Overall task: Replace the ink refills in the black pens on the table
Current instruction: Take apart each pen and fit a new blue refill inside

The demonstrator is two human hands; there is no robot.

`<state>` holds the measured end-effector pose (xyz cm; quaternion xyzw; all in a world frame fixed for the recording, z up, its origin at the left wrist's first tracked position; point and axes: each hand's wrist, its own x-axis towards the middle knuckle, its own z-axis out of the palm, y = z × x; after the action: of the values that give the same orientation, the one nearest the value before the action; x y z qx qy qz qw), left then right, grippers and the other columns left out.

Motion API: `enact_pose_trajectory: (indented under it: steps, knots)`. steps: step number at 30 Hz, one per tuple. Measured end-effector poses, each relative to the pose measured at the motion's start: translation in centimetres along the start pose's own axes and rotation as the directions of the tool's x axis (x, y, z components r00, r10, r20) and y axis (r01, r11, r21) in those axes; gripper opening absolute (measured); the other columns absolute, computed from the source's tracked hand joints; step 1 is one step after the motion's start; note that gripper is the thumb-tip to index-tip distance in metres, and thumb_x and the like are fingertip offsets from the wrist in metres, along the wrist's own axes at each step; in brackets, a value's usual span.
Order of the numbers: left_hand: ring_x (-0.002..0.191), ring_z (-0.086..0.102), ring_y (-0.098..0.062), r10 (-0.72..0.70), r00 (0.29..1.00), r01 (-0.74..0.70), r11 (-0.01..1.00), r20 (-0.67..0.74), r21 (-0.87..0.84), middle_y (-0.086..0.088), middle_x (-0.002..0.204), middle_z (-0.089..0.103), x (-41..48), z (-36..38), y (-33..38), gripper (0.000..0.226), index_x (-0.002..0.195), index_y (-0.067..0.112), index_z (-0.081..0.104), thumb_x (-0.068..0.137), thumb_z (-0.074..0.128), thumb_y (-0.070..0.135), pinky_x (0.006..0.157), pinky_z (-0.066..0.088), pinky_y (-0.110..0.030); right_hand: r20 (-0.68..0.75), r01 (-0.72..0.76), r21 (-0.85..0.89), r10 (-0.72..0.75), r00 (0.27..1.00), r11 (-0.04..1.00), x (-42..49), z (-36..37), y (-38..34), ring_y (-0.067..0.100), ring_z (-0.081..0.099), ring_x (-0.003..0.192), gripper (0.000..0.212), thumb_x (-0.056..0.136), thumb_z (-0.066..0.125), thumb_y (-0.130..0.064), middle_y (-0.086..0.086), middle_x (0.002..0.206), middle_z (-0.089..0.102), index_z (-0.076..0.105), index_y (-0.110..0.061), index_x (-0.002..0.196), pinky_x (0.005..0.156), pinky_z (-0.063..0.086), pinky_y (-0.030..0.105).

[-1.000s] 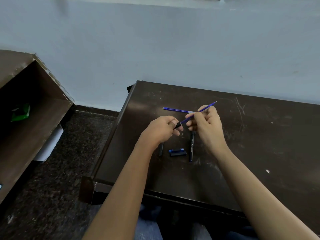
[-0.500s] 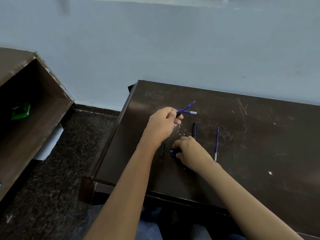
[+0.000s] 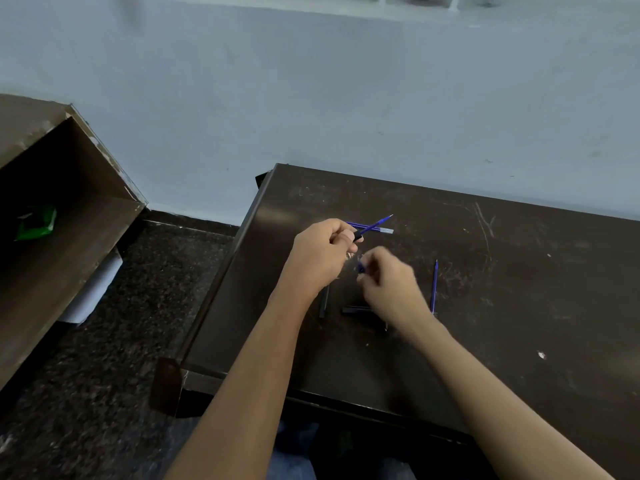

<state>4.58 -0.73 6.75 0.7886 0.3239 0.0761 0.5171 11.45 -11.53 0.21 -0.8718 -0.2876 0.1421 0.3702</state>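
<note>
The left hand pinches a black pen whose blue refill points up-right over a second refill on the table, while the right hand, down at the tabletop 0.5 s ago, now hovers blurred, pinching a small blue piece above 2 black parts, a third refill lying lengthwise to its right.

The dark, scratched surface carried a blue refill on the right and another blue refill farther back. Black pen parts lay near its middle, partly hidden by the arms.
</note>
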Motion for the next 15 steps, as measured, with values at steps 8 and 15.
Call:
enact_pose_trajectory:
  steps: [8,15]
  knots:
    - [0.066,0.053,-0.003,0.016,1.000,-0.016,0.999,-0.008,0.044,0.001,0.097,0.071,0.0,0.5,0.1,0.020,0.107,0.018,0.063,0.098,0.047,0.022,0.055,0.036,-0.015,0.085,-0.154,0.966,0.309,0.947,0.206,2.1,-4.5,-0.9,0.021,0.073,0.080,0.005,0.096,0.051,-0.006,0.009,0.086,0.068,0.051,-0.009,0.092,0.079,0.059,0.037]
    - [0.067,0.052,-0.001,0.023,0.999,-0.021,0.997,-0.022,0.067,0.002,0.095,0.070,0.0,1.0,0.3,0.020,0.107,0.019,0.064,0.098,0.047,0.023,0.055,0.033,-0.011,0.129,-0.164,0.981,0.286,0.949,0.102,2.4,-5.2,-1.0,0.027,0.073,0.086,0.011,0.099,0.044,-0.008,0.013,0.088,0.064,0.050,-0.007,0.090,0.077,0.060,0.043]
